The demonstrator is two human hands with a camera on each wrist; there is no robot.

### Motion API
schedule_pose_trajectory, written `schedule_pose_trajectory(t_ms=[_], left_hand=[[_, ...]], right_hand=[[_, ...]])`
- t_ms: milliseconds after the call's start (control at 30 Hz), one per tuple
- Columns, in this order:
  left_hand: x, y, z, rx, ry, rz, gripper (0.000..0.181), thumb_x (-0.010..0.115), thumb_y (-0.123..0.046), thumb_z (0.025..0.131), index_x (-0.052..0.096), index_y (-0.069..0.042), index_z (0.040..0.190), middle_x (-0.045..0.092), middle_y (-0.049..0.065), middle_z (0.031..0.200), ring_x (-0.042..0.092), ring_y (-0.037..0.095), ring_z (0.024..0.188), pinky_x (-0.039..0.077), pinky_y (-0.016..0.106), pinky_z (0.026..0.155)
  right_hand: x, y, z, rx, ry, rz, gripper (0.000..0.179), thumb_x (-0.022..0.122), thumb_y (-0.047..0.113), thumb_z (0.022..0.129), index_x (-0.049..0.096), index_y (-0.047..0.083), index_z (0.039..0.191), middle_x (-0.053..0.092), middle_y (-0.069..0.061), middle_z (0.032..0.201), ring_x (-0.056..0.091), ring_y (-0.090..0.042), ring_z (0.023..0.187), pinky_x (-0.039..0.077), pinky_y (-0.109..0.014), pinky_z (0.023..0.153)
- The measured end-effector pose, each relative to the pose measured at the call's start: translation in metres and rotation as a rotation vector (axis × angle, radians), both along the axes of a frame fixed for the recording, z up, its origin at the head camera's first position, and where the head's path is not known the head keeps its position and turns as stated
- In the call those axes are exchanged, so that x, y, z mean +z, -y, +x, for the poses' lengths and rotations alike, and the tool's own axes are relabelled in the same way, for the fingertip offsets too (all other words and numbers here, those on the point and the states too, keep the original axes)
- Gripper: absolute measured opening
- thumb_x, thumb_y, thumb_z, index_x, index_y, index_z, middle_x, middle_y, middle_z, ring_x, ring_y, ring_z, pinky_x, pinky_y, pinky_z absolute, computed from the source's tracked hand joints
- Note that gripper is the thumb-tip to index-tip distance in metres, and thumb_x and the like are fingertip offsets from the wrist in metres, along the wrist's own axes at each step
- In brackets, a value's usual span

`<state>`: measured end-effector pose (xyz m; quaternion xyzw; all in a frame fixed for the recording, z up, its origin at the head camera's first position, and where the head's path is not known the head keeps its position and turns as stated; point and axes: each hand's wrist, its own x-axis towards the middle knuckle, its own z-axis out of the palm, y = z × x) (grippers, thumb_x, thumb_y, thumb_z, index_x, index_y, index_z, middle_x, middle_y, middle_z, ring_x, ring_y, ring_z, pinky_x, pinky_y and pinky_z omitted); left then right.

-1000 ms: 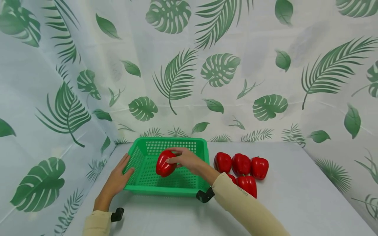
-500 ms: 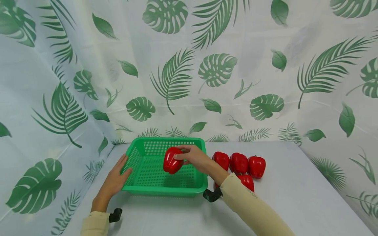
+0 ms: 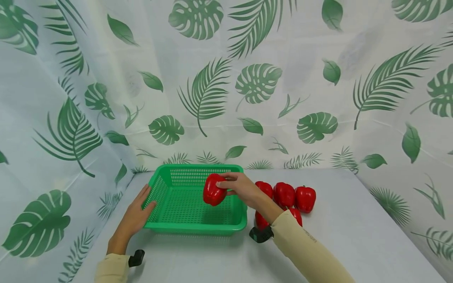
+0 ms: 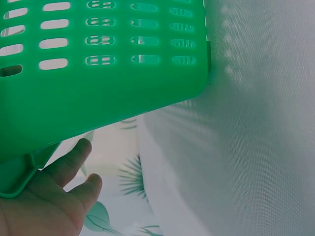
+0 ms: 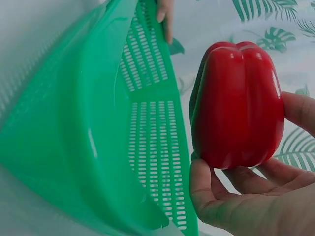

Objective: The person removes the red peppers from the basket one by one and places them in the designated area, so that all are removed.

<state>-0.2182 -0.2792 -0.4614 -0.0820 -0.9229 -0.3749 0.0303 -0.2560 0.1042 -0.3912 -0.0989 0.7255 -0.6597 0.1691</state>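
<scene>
A shiny red bell pepper (image 3: 214, 190) is held between the thumb and fingers of my right hand (image 3: 243, 189), above the right part of a green plastic basket (image 3: 194, 228). The right wrist view shows the bell pepper (image 5: 239, 105) up close, with fingertips on its lower end and side. At the basket's left rim rests my left hand (image 3: 133, 214), its thumb over the edge and its fingers fairly straight along the outside. In the left wrist view, two fingers of the left hand (image 4: 54, 196) stretch out just below the rim, apart from the basket wall (image 4: 108, 93).
Several more red bell peppers (image 3: 284, 194) stand in a group on the white table (image 3: 354, 228), right of the basket; my right forearm partly hides some. A leaf-patterned curtain (image 3: 226, 94) rises behind the table and along its left side.
My right hand, still holding the bell pepper, has moved right and slightly up over the basket. The left hand stays at the left rim. The whole view has shifted a little.
</scene>
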Motion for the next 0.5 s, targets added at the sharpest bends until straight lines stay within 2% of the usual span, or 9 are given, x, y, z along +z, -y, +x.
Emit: schedule_pose_trajectory(t_ms=[267, 500], left_hand=[[0.001, 0.0, 0.001, -0.003, 0.002, -0.009, 0.069, 0.049, -0.029, 0.115, 0.019, 0.003, 0.169, 0.009, 0.023, 0.177, 0.01, 0.053, 0.158, 0.015, 0.075, 0.121], [0.001, -0.001, 0.0, 0.002, 0.009, -0.015, 0.07, 0.049, -0.03, 0.115, 0.019, 0.003, 0.169, 0.009, 0.023, 0.177, 0.009, 0.054, 0.158, 0.015, 0.075, 0.121]], right_hand=[[-0.002, -0.016, 0.002, -0.023, 0.015, -0.054, 0.058, 0.076, 0.018, 0.098, 0.057, -0.001, 0.149, 0.062, -0.018, 0.142, 0.06, -0.038, 0.126, 0.06, -0.046, 0.098], [-0.001, -0.03, 0.004, -0.046, 0.044, -0.104, 0.058, 0.074, 0.018, 0.1, 0.055, -0.001, 0.152, 0.059, -0.021, 0.146, 0.058, -0.04, 0.129, 0.059, -0.049, 0.099]])
